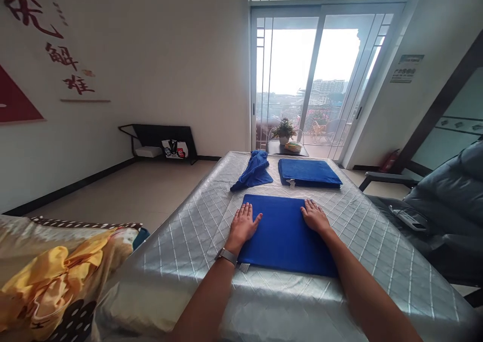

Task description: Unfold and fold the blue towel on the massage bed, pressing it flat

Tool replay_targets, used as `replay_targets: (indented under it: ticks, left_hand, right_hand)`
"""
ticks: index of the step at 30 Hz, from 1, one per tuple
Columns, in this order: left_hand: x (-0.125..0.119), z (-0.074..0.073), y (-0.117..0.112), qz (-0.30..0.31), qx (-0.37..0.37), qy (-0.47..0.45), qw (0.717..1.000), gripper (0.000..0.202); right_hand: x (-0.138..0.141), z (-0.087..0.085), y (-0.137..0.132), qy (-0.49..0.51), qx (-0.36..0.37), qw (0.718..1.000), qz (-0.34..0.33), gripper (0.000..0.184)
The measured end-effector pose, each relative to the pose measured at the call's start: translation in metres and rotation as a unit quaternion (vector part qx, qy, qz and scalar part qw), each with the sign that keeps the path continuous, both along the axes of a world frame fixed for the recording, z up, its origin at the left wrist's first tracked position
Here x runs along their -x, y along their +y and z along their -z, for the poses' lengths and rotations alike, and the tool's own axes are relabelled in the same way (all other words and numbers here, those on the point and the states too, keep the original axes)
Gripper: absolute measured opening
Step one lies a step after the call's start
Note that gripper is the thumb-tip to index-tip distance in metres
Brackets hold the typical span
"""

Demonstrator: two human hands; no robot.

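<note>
A folded blue towel [283,234] lies flat on the silver quilted bed cover [181,241] in front of me. My left hand [243,225] rests palm down on the towel's left edge, fingers stretched out; a watch sits on that wrist. My right hand [314,216] lies flat on the towel's upper right part, fingers spread. Neither hand holds anything. Farther back lie a second folded blue towel [308,173] and, to its left, a crumpled blue towel [253,171].
A yellow patterned pillow [56,271] lies at the bed's left near corner. A dark massage chair [441,206] stands on the right. Beyond the bed are a small table with a potted plant [285,130] and glass balcony doors [317,75]. A black rack [160,141] stands by the left wall.
</note>
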State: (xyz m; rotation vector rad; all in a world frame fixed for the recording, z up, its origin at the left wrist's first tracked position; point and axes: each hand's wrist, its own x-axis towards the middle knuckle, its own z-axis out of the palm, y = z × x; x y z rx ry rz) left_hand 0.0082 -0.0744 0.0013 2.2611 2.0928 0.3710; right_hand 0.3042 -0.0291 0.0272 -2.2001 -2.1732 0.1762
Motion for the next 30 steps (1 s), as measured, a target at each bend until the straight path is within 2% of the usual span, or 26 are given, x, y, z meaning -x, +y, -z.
replay_targets:
  ticks: [7,30]
  left_hand:
    - [0.0033,0.0023,0.0038,0.0,0.022,0.006,1.0,0.085]
    - [0.0059,0.0073,0.0041,0.002,0.008,0.052,0.999,0.083]
  right_hand:
    - [-0.0072,0.0083,0.0042,0.016,0.004,1.0,-0.01,0.07]
    - [-0.0082,0.0033,-0.0043,0.069,-0.015,0.997,-0.016,0.067]
